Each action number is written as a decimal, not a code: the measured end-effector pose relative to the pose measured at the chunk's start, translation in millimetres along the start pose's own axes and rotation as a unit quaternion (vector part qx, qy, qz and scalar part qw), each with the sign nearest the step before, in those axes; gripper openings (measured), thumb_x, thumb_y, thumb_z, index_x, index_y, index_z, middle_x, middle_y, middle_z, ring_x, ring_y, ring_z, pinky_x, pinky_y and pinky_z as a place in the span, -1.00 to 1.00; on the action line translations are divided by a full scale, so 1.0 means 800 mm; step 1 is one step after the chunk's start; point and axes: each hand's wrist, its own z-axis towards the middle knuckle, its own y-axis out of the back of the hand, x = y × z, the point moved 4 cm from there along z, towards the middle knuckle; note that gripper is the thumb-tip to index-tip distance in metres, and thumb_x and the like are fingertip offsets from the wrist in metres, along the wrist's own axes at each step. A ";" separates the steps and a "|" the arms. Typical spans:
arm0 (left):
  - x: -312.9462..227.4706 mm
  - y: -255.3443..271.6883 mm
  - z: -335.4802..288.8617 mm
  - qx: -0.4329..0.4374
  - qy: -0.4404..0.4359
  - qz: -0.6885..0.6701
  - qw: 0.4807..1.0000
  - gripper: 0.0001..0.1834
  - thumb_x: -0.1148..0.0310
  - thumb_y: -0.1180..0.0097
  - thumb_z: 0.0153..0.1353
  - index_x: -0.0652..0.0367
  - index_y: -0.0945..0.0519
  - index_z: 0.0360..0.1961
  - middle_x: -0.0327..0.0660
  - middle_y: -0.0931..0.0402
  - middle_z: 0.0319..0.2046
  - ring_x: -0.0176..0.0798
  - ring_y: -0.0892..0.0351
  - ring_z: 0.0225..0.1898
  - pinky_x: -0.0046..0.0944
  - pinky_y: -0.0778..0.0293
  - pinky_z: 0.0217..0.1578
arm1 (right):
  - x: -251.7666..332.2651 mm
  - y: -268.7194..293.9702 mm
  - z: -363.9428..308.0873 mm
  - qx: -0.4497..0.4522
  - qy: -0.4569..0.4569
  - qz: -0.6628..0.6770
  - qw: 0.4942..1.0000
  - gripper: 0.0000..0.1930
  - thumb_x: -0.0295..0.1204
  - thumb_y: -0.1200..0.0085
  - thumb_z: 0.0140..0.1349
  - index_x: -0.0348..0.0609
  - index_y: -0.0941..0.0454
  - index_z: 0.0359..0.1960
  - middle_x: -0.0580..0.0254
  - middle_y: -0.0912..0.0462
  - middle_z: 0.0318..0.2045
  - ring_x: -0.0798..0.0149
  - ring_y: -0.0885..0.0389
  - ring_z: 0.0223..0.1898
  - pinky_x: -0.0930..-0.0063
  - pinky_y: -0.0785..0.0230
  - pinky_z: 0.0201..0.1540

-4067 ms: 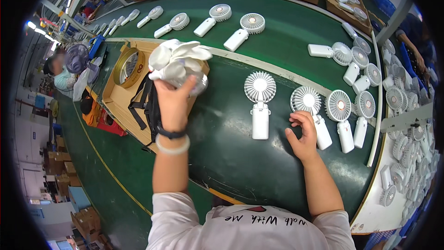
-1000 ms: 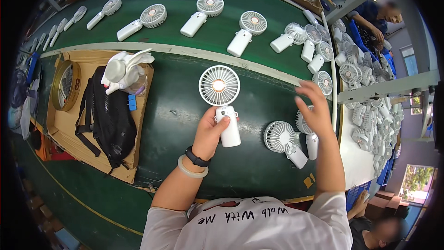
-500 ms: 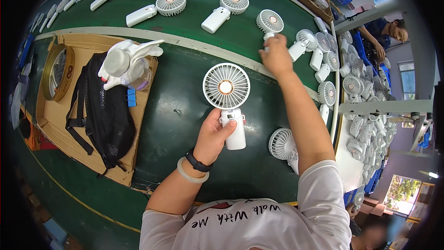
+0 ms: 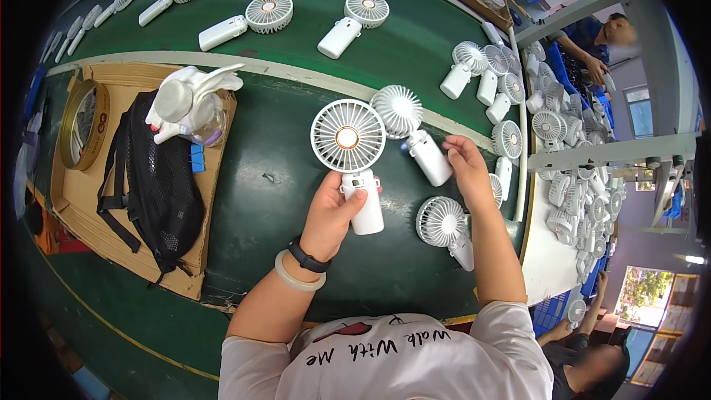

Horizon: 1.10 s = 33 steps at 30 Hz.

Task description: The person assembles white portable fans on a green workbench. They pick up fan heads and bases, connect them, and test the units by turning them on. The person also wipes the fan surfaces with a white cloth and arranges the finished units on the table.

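My left hand [image 4: 330, 211] is closed round the handle of a white handheld fan [image 4: 366, 212], its round grille upright and facing me. Just right of it, another white handheld fan [image 4: 429, 160] lies slantwise on the dark green table, its grille partly behind the held fan's. Beside that fan's handle is my right hand [image 4: 468, 167], fingers apart and holding nothing that I can see. A third fan [image 4: 442, 222] lies nearer me, its handle close to my right forearm. Behind that forearm, a further fan [image 4: 495, 188] is partly hidden.
Several fans lie spaced along a green conveyor belt [image 4: 311, 18] at the back, with more bunched at its right. A cardboard tray [image 4: 107, 200] at left holds a black mesh bag [image 4: 167, 185], a tape roll [image 4: 83, 126] and white gloves [image 4: 194, 96]. Other people work at right.
My right hand has come back from the belt toward me. The fan it reached for is gone from there, and a fan now lies beside the held one. My left hand keeps its grip.
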 end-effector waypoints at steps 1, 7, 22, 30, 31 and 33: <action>-0.001 -0.002 0.001 0.001 -0.003 0.003 1.000 -0.60 0.47 0.01 0.24 0.23 -0.27 0.10 -0.07 -0.45 -0.05 -0.17 -0.49 -0.03 -0.18 -0.42 -0.01 | 0.000 0.009 0.000 -0.044 0.060 -0.113 0.991 -0.70 -0.48 0.10 0.25 -0.25 -0.36 0.01 0.02 -0.49 -0.05 0.21 -0.57 -0.19 0.39 -0.43 -0.10; -0.007 0.000 -0.002 -0.006 -0.005 -0.004 1.000 -0.61 0.47 0.02 0.24 0.23 -0.28 0.09 -0.07 -0.46 -0.07 -0.18 -0.49 -0.04 -0.20 -0.42 -0.01 | 0.043 -0.036 -0.021 -0.003 0.244 -0.359 0.901 -0.45 -0.36 -0.24 0.00 -0.28 -0.36 0.04 -0.13 -0.43 -0.09 -0.08 -0.40 0.00 0.23 -0.27 0.08; -0.009 -0.002 -0.005 -0.036 -0.036 -0.002 0.999 -0.66 0.52 0.02 0.23 0.28 -0.31 0.04 -0.09 -0.48 -0.11 -0.24 -0.51 -0.08 -0.23 -0.43 -0.04 | 0.042 -0.072 -0.060 0.216 -0.050 0.439 0.871 -0.54 -0.28 -0.05 0.12 -0.25 -0.26 -0.01 -0.03 -0.52 -0.29 0.20 -0.57 -0.47 0.40 -0.52 -0.44; -0.011 -0.003 -0.006 -0.044 -0.030 -0.042 0.998 -0.62 0.54 0.11 0.22 0.26 -0.27 0.09 -0.05 -0.46 -0.08 -0.19 -0.51 -0.08 -0.21 -0.42 -0.02 | 0.038 -0.079 -0.062 0.139 -0.026 0.296 0.945 -0.64 -0.55 0.01 0.15 -0.25 -0.31 0.02 0.12 -0.58 -0.22 0.24 -0.63 -0.27 0.39 -0.49 -0.18; -0.011 -0.003 -0.006 -0.038 -0.029 -0.045 0.998 -0.60 0.52 0.12 0.22 0.25 -0.26 0.11 -0.05 -0.46 -0.08 -0.16 -0.50 -0.08 -0.19 -0.41 -0.02 | 0.038 -0.081 -0.061 0.134 -0.021 0.299 0.944 -0.64 -0.56 0.01 0.15 -0.25 -0.31 0.02 0.12 -0.58 -0.21 0.24 -0.63 -0.26 0.39 -0.49 -0.17; -0.013 -0.001 -0.007 -0.026 -0.026 -0.051 0.998 -0.56 0.48 0.15 0.20 0.23 -0.23 0.14 -0.03 -0.44 -0.08 -0.10 -0.49 -0.08 -0.13 -0.39 -0.01 | 0.038 -0.084 -0.059 0.124 -0.012 0.305 0.944 -0.63 -0.57 0.02 0.15 -0.26 -0.31 0.02 0.11 -0.58 -0.20 0.25 -0.62 -0.24 0.40 -0.48 -0.16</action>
